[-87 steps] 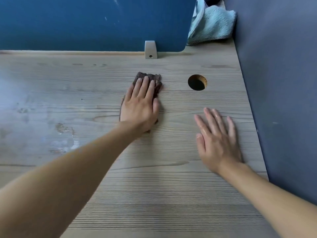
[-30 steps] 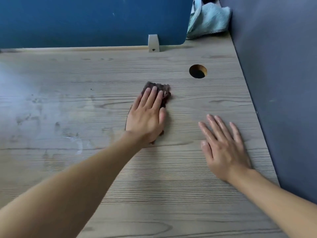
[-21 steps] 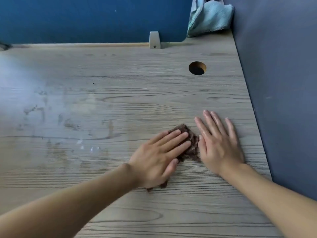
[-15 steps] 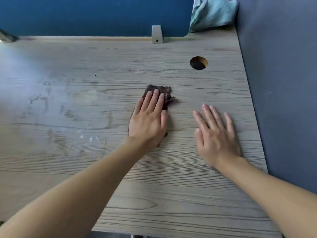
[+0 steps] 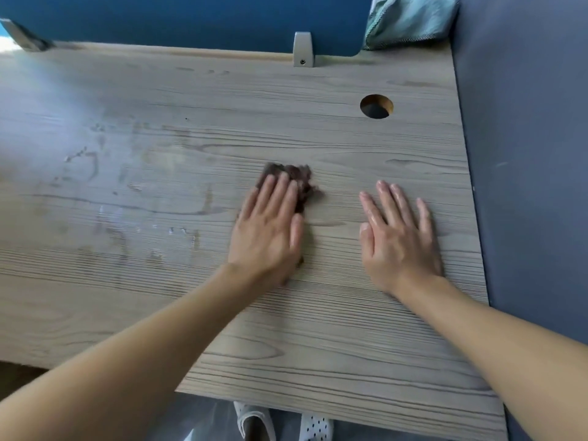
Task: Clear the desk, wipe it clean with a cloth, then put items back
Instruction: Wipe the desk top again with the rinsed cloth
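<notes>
Cloth point(image 5: 294, 183) pressed on surface point(image 5: 191, 313) under left hand point(image 5: 267, 237), fingers straight; right hand point(image 5: 397, 240) flat beside, fingers spread.

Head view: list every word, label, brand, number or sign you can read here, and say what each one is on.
None: nothing in this frame can be read as text.
The desk, brown cloth, teal cloth, blue partition, grey side panel and metal bracket show no lettering.
The shoe below the desk edge shows only a dot pattern, with no letters or logo visible.
</notes>
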A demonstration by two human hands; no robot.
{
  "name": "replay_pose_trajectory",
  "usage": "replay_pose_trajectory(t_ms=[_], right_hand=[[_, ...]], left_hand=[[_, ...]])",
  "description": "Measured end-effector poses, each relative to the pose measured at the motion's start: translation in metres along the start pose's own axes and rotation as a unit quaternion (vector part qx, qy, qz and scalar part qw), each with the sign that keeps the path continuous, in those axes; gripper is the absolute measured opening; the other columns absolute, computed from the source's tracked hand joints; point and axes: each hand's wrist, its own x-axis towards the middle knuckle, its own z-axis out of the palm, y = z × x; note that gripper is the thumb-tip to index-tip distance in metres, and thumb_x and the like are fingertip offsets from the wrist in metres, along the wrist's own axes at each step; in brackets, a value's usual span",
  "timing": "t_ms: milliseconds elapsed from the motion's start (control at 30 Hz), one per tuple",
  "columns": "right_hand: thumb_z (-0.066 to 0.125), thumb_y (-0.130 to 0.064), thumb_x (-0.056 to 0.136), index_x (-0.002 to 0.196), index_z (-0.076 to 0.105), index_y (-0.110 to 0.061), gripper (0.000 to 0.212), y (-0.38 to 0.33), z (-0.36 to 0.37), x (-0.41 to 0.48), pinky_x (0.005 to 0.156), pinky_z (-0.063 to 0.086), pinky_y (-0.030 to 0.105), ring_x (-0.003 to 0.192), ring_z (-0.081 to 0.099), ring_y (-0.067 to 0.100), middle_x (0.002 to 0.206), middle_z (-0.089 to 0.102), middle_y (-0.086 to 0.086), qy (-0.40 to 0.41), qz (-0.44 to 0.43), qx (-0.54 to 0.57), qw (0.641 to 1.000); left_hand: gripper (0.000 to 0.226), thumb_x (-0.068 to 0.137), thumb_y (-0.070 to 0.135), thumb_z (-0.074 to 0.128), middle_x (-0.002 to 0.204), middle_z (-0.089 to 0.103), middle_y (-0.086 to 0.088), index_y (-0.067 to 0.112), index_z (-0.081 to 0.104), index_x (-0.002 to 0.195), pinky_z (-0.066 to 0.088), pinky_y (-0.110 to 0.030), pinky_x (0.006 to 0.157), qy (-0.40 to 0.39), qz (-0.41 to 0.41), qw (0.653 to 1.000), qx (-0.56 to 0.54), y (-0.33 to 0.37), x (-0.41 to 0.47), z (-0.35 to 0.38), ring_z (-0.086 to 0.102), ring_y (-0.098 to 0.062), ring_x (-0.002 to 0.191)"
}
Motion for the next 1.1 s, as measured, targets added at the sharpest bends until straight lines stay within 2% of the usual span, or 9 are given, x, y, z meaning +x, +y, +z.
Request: replay_pose_trajectory(t_ms=[200, 267, 367, 433, 667, 733, 833, 900, 1100], right_hand=[[0.01, -0.043, 0.096, 0.157, 0.025, -0.026, 0.065, 0.0, 0.002, 0.0, 0.122, 0.007, 0.051, 0.153, 0.008, 0.018, 0.166, 0.012, 0.003, 0.009, 0.001, -0.003, 1.0], [0.01, -0.043, 0.096, 0.157, 0.024, -0.025, 0.065, 0.0, 0.002, 0.001, 0.122, 0.006, 0.051, 0.153, 0.007, 0.019, 0.166, 0.012, 0.003, 0.013, 0.001, 0.001, 1.0], [0.01, -0.043, 0.096, 0.157, 0.023, -0.025, 0.065, 0.001, 0.002, 0.0, 0.122, 0.005, 0.05, 0.154, 0.007, 0.019, 0.166, 0.011, 0.004, 0.011, -0.001, 0.004, 1.0], [0.01, -0.043, 0.096, 0.157, 0.022, -0.026, 0.065, 0.001, 0.004, 0.0, 0.123, 0.004, 0.05, 0.154, 0.006, 0.019, 0.167, 0.01, 0.003, 0.014, 0.001, 0.002, 1.0], [0.012, -0.043, 0.095, 0.157, 0.025, -0.026, 0.065, 0.001, 0.004, 0.001, 0.122, 0.005, 0.05, 0.153, 0.007, 0.019, 0.166, 0.012, 0.004, 0.013, -0.005, 0.007, 1.0], [0.011, -0.043, 0.095, 0.157, 0.024, -0.024, 0.066, 0.0, 0.002, 0.0, 0.122, 0.003, 0.051, 0.153, 0.006, 0.019, 0.166, 0.011, 0.005, 0.014, 0.001, -0.001, 1.0], [0.023, -0.035, 0.094, 0.149, 0.04, -0.012, 0.063, -0.015, -0.003, -0.007, 0.12, 0.01, 0.055, 0.15, 0.022, 0.026, 0.161, 0.029, 0.012, 0.052, -0.005, 0.007, 0.999], [0.03, -0.031, 0.092, 0.142, 0.048, -0.008, 0.058, -0.037, -0.003, -0.014, 0.117, 0.02, 0.053, 0.143, 0.036, 0.029, 0.153, 0.042, 0.014, 0.089, -0.028, 0.056, 0.994], [0.039, -0.033, 0.089, 0.12, 0.063, -0.012, 0.045, -0.081, 0.007, -0.014, 0.107, 0.031, 0.052, 0.129, 0.047, 0.033, 0.136, 0.056, 0.015, 0.112, -0.003, 0.078, 0.991]], left_hand=[[0.06, 0.103, 0.038, 0.027, 0.166, 0.012, -0.004, 0.015, 0.021, 0.158, 0.012, -0.042, 0.124, -0.086, 0.299, 0.95, -0.016, 0.023, -0.104, -0.011, 0.002, -0.018, 0.154], [0.058, 0.102, 0.036, 0.027, 0.165, 0.017, -0.003, 0.017, 0.027, 0.157, 0.015, -0.041, 0.124, -0.071, 0.259, 0.963, -0.016, 0.004, -0.074, -0.006, 0.007, -0.016, 0.154], [0.062, 0.099, 0.039, 0.019, 0.164, 0.023, -0.004, 0.017, 0.031, 0.156, 0.014, -0.039, 0.124, -0.003, 0.025, 1.0, -0.014, -0.017, -0.02, -0.007, 0.013, -0.015, 0.153], [0.064, 0.098, 0.04, 0.017, 0.164, 0.021, -0.004, 0.016, 0.029, 0.156, 0.011, -0.038, 0.124, 0.005, -0.035, 0.999, 0.003, -0.011, -0.02, -0.001, 0.011, -0.016, 0.153], [0.061, 0.102, 0.038, 0.026, 0.166, 0.012, -0.005, 0.013, 0.022, 0.158, 0.011, -0.042, 0.125, -0.081, 0.263, 0.961, -0.018, 0.028, -0.135, -0.008, 0.001, -0.019, 0.154], [0.059, 0.102, 0.038, 0.024, 0.165, 0.015, -0.002, 0.018, 0.024, 0.158, 0.011, -0.04, 0.125, -0.075, 0.243, 0.967, -0.012, 0.009, -0.111, -0.004, 0.004, -0.015, 0.154], [0.062, 0.099, 0.039, 0.019, 0.165, 0.019, -0.003, 0.017, 0.029, 0.156, 0.014, -0.041, 0.124, -0.015, 0.013, 1.0, -0.013, -0.015, -0.068, -0.008, 0.009, -0.015, 0.153], [0.063, 0.099, 0.04, 0.019, 0.165, 0.017, -0.005, 0.014, 0.026, 0.157, 0.01, -0.04, 0.125, -0.004, -0.053, 0.999, -0.012, -0.008, -0.076, -0.002, 0.007, -0.016, 0.154], [0.063, 0.102, 0.039, 0.028, 0.166, 0.009, -0.005, 0.014, 0.019, 0.159, 0.01, -0.041, 0.125, -0.075, 0.211, 0.974, -0.022, 0.002, -0.163, -0.015, -0.001, -0.019, 0.154]])
